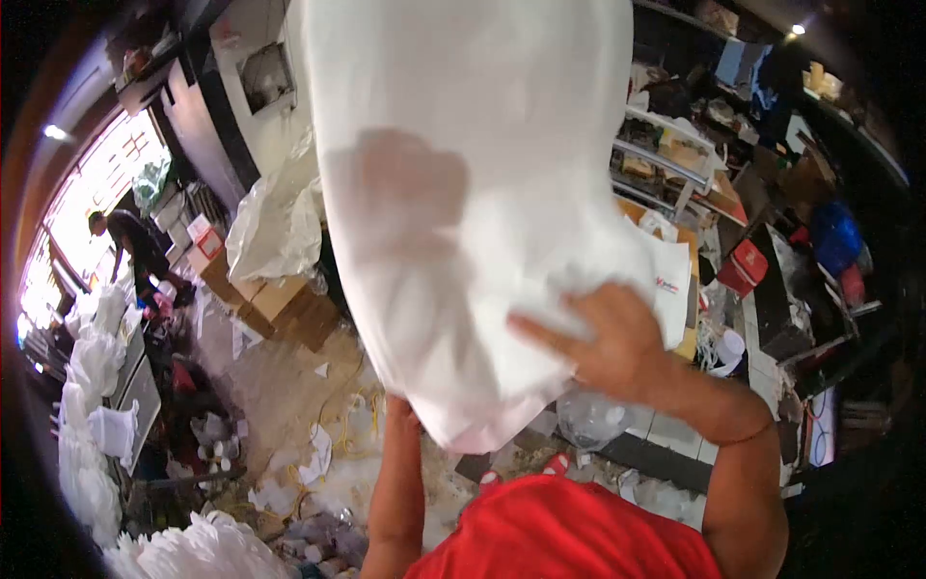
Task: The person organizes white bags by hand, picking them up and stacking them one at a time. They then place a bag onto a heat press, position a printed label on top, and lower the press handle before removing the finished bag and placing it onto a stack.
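Observation:
A large piece of thin white cloth (531,125), perhaps a sleeve or bag, hangs upright in front of me and fills the middle of the view. My left forearm (395,463) goes up behind its lower edge. Through the cloth the left hand shows only as a dark shape, its fingers hidden, and I cannot tell whether it grips anything. My right hand (617,343) lies over the lower right of the cloth, index finger stretched out and the other fingers apart, partly smeared by motion.
Cardboard boxes (280,299) and clear plastic sheeting (280,212) stand to the left. White bundles (96,386) line the far left, where a person (135,246) bends over. Scraps litter the floor (289,386). Cluttered shelves (675,154) fill the right.

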The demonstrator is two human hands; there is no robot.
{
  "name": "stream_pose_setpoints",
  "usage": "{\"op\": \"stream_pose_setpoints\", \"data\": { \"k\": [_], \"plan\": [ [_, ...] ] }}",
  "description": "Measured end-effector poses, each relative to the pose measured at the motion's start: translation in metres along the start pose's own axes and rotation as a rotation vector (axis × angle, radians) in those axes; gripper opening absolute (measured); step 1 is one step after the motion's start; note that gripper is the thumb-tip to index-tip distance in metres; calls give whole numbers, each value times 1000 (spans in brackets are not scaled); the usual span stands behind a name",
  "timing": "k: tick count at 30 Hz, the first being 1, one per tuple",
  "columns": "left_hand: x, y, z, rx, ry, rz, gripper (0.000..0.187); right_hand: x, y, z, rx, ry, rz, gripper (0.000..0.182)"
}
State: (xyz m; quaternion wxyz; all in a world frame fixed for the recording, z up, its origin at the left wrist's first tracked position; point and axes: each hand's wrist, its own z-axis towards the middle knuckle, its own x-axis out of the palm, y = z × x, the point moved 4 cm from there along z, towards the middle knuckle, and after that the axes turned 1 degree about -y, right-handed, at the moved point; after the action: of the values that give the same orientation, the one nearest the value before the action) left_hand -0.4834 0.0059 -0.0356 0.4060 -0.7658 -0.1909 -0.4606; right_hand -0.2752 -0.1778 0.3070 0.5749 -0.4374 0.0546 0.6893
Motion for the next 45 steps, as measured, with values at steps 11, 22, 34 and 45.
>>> {"op": "stream_pose_setpoints", "data": {
  "k": [11,22,34,45],
  "plan": [
    [29,86,-33,-64,61,-222,57,38,120,-105,124,449,565,60],
    [42,93,-22,-68,60,-198,60,43,112,-131,143,479,636,66],
    [51,95,12,-59,17,-146,63,59,-59,-199,1031,64,969,55],
    [30,74,37,-98,-132,26,65,261,-85,-319,1623,-127,1977,84]
  ]
}}
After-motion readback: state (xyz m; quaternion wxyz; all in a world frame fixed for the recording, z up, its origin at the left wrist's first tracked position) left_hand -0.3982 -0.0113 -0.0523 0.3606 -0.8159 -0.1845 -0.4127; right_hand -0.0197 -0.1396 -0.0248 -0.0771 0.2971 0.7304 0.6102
